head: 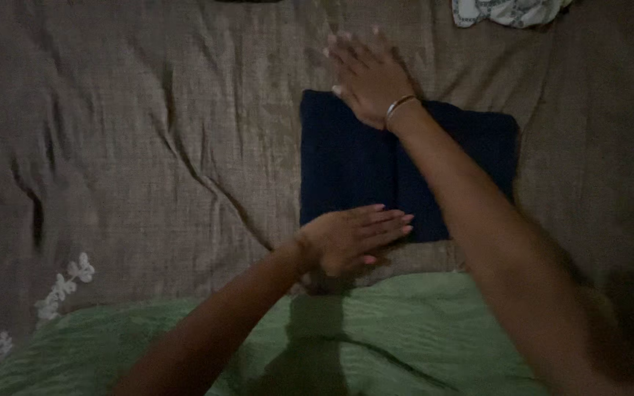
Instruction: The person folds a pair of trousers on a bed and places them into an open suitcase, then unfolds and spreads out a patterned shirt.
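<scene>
one folded dark blue cloth (354, 165) lies centre on brown bedspread (148, 147). my left hand (354, 238) flat, fingers together, gripping nothing, pressing cloth's near edge. my right hand (367, 73) flat, fingers spread, over far edge. one patterned fabric (508, 11) at top edge. one green cloth (376, 337) near me. wide bare bedspread left of blue cloth.

Both forearms are bare, sleeveless, with a thin silver bangle (400, 105) circling the right wrist.
</scene>
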